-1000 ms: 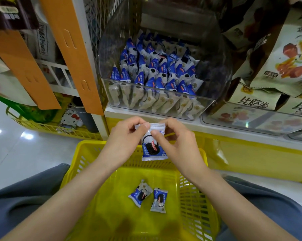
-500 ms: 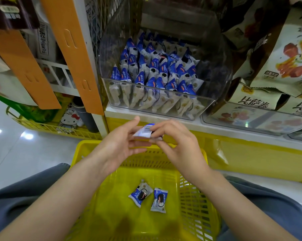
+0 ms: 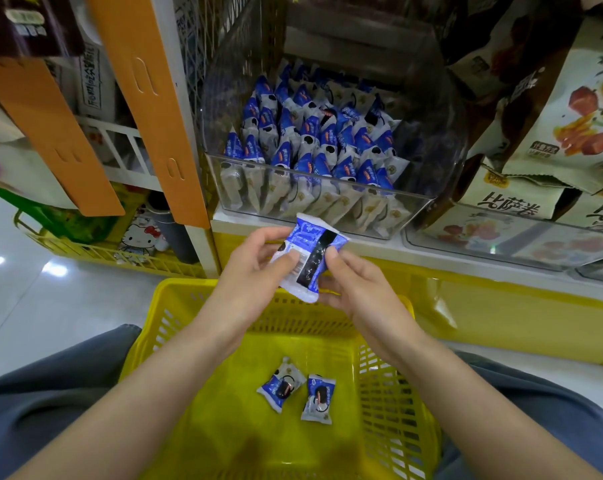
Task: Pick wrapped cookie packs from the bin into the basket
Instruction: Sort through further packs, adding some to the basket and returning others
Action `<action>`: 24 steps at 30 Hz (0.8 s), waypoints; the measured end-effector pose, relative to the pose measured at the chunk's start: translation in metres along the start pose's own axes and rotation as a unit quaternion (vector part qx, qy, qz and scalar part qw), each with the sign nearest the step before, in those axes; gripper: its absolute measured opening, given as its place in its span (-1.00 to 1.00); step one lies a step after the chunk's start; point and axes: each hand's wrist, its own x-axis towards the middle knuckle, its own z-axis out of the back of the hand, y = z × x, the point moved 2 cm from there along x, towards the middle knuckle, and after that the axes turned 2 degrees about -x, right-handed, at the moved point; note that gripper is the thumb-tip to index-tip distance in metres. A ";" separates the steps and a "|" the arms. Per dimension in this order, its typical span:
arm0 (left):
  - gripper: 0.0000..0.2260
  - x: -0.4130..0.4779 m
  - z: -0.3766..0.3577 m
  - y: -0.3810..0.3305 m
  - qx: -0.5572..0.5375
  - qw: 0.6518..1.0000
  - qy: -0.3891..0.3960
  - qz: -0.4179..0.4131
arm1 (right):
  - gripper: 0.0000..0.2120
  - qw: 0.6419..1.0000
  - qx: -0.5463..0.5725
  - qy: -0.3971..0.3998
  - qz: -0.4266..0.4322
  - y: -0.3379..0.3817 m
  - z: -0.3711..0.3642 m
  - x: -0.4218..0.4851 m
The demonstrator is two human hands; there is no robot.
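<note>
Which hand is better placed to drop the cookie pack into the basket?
Probably the left hand: its thumb lies across the face of the cookie pack, while the right hand pinches only its edge. Both are by the basket.

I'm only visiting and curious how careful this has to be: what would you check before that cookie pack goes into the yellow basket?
1. Grip firm: left hand and right hand both pinch the cookie pack: ok.
2. Pack above the basket opening: it hangs near the far rim, depth unclear: cannot tell.
3. Landing room: two packs lie on the basket floor with bare floor around them: ok.
4. Wrapper sealed: the print is blurred: cannot tell.
5. Bin stocked for the next pick: ok.
</note>
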 end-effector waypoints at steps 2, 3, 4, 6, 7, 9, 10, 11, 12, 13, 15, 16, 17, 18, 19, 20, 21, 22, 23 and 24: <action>-0.78 -0.001 -0.001 0.000 0.127 0.988 -0.036 -0.079 | -0.71 0.999 0.036 0.004 -0.004 0.000 -0.002 0.000; -0.77 -0.003 -0.002 -0.001 0.190 0.973 -0.049 -0.121 | -0.71 0.999 0.042 -0.009 -0.001 -0.001 -0.003 0.000; -0.75 -0.006 -0.004 -0.001 0.235 0.958 -0.053 -0.158 | -0.72 0.999 0.042 -0.024 0.000 -0.001 -0.002 0.001; -0.70 -0.010 -0.007 0.002 0.272 0.944 -0.038 -0.183 | -0.73 0.999 0.031 -0.043 -0.001 -0.002 -0.002 0.001; -0.68 -0.011 -0.008 0.003 0.272 0.946 -0.031 -0.176 | -0.74 0.999 0.022 -0.043 -0.002 -0.002 -0.002 0.001; -0.69 -0.010 -0.007 0.005 0.259 0.953 -0.028 -0.158 | -0.74 0.999 0.009 -0.037 0.005 -0.003 -0.003 0.000; -0.71 -0.009 -0.006 0.005 0.246 0.957 -0.026 -0.151 | -0.73 0.999 0.007 -0.035 0.012 -0.002 -0.003 0.000; -0.75 -0.008 -0.006 0.004 0.229 0.962 -0.022 -0.146 | -0.73 0.999 0.006 -0.033 0.020 -0.002 -0.004 0.000; -0.76 -0.007 -0.006 0.003 0.215 0.966 -0.016 -0.145 | -0.73 0.999 0.005 -0.030 0.027 -0.002 -0.003 0.000; -0.75 -0.007 -0.006 0.002 0.202 0.968 -0.010 -0.146 | -0.74 0.999 0.000 -0.027 0.033 -0.003 -0.003 0.001; -0.67 -0.008 -0.006 0.001 0.183 0.972 -0.001 -0.145 | -0.77 0.998 -0.017 -0.027 0.046 -0.005 -0.003 0.002; -0.67 -0.008 -0.006 0.002 0.184 0.972 0.001 -0.143 | -0.79 0.998 -0.025 -0.027 0.053 -0.006 -0.004 0.003; -0.69 -0.008 -0.006 0.003 0.198 0.970 0.000 -0.144 | -0.81 0.997 -0.032 -0.026 0.061 -0.008 -0.004 0.004; -0.72 -0.008 -0.005 0.005 0.222 0.964 -0.004 -0.148 | -0.81 0.997 -0.039 -0.026 0.067 -0.009 -0.005 0.004; -0.75 -0.008 -0.005 0.006 0.249 0.956 -0.010 -0.156 | -0.80 0.996 -0.048 -0.025 0.073 -0.010 -0.005 0.005; -0.78 -0.008 -0.004 0.007 0.275 0.947 -0.016 -0.165 | -0.80 0.995 -0.058 -0.022 0.078 -0.010 -0.006 0.005; -0.80 -0.008 -0.003 0.007 0.298 0.938 -0.021 -0.176 | -0.81 0.994 -0.068 -0.019 0.082 -0.011 -0.005 0.005; -0.81 -0.008 -0.002 0.007 0.320 0.929 -0.025 -0.187 | -0.81 0.993 -0.079 -0.014 0.086 -0.012 -0.005 0.005; -0.82 -0.009 -0.001 0.006 0.340 0.919 -0.027 -0.197 | -0.81 0.992 -0.092 -0.009 0.090 -0.013 -0.005 0.005; -0.82 -0.009 0.000 0.004 0.356 0.911 -0.028 -0.205 | -0.80 0.990 -0.108 -0.006 0.095 -0.014 -0.005 0.004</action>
